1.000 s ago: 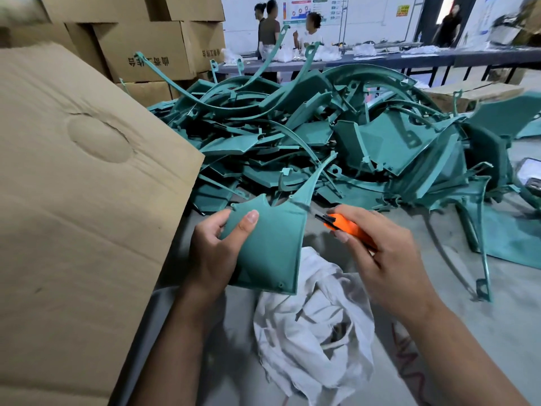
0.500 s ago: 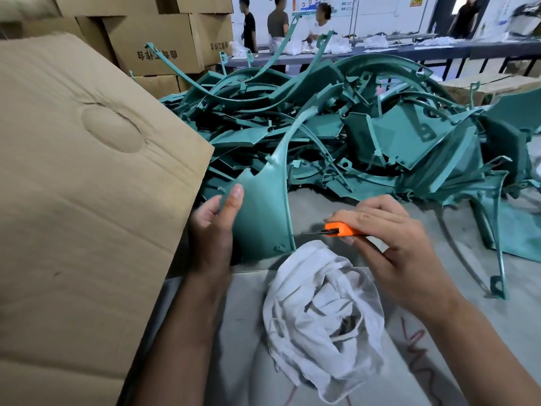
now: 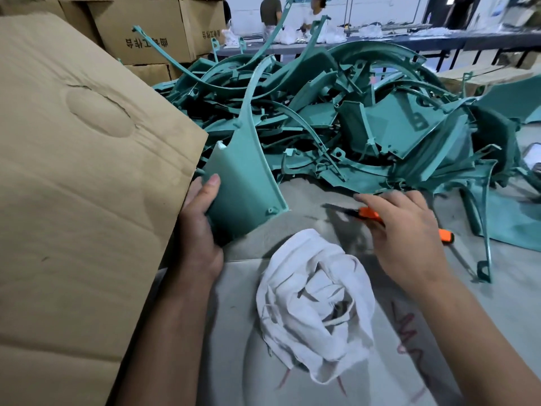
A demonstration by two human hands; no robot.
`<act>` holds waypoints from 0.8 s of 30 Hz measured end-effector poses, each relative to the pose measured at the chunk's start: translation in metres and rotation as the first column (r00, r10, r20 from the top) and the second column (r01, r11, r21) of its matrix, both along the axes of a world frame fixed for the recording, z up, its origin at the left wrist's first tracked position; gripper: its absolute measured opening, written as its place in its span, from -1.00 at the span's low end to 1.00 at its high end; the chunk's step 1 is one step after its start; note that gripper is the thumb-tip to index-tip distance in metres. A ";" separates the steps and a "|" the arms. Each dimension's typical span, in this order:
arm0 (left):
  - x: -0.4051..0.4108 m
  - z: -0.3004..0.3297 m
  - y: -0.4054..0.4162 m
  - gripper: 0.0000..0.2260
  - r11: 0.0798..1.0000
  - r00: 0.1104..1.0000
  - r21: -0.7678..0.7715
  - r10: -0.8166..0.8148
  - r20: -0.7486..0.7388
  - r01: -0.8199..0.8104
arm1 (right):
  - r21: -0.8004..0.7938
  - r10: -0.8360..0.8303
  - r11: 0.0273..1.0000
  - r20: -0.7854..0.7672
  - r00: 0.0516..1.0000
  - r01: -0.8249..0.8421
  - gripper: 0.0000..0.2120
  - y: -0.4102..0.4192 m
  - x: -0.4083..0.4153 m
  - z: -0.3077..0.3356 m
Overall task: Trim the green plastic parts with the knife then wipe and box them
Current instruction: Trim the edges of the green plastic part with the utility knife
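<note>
1. Since half a second ago the left hand (image 3: 195, 230) has swung the green plastic part (image 3: 246, 186) up and toward the left of the frame, so its flat panel now stands near upright beside the cardboard box flap (image 3: 87, 171), thumb across the panel face and fingers curled behind it.
2. The right hand (image 3: 407, 238) has drawn away to the right; the blade of the orange knife (image 3: 369, 213), which it grips, no longer points at the part and sits well apart from it, at centre right.
3. My reading: trimming of this piece looks finished or paused, and wiping comes next, since the white cloth (image 3: 316, 306) lies crumpled and untouched on the table (image 3: 483, 317) at lower centre.
4. The flap fills the left of the frame; the box interior is hidden, so its contents cannot be told.
5. Closed cartons (image 3: 146, 30) stack at upper left.
6. The untrimmed pile (image 3: 366, 112) heaps loose across the upper centre, in no container.
</note>
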State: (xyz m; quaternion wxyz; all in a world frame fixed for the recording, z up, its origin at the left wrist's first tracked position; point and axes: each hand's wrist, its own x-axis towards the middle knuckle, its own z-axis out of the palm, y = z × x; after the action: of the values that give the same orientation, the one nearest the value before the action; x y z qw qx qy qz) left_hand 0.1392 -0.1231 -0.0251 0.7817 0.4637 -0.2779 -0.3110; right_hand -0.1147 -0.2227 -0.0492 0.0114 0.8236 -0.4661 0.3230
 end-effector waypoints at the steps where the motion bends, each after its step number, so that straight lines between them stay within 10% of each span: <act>1: 0.001 -0.001 0.000 -0.79 0.999 1.000 -0.036 -0.024 0.001 0.024 | 0.023 0.008 1.000 0.005 1.000 -0.008 -0.56 0.002 -0.001 0.003; 8: -0.007 -0.001 -0.003 -0.79 0.994 0.999 -0.094 -0.051 -0.015 0.050 | 0.590 0.692 0.512 0.148 0.706 -0.625 -0.26 0.038 0.013 0.028; 11: -0.009 -0.003 -0.007 -0.78 0.996 0.999 -0.080 -0.041 -0.017 0.039 | 0.568 0.755 0.558 -0.045 0.654 -0.606 -0.27 0.046 0.025 0.018; 14: -0.012 -0.006 -0.008 -0.75 0.995 0.999 -0.090 -0.040 0.026 0.042 | 0.449 0.708 0.654 -0.080 0.702 -0.609 -0.60 0.043 0.032 0.014; 18: -0.018 -0.007 -0.011 -0.64 0.995 0.996 -0.101 -0.002 0.084 0.010 | 0.438 0.455 0.704 0.327 0.829 -0.559 -0.55 0.039 0.027 0.016; 21: -0.023 -0.008 -0.012 -0.61 0.994 0.995 -0.108 -0.019 0.093 0.029 | 0.427 0.103 0.641 0.776 0.622 -0.638 -0.65 0.037 0.025 0.019; 24: -0.028 -0.009 -0.013 -0.62 0.993 0.993 -0.109 -0.026 0.119 0.039 | 0.428 -0.251 0.541 0.904 0.347 -0.724 -0.58 0.032 0.024 0.018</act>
State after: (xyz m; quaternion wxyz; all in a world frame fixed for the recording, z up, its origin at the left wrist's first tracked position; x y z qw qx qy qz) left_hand 0.1110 -0.1361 -0.0338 0.7836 0.4323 -0.3476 -0.2798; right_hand -0.0903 -0.1902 -0.0310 -0.6697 0.4761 -0.3300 0.4647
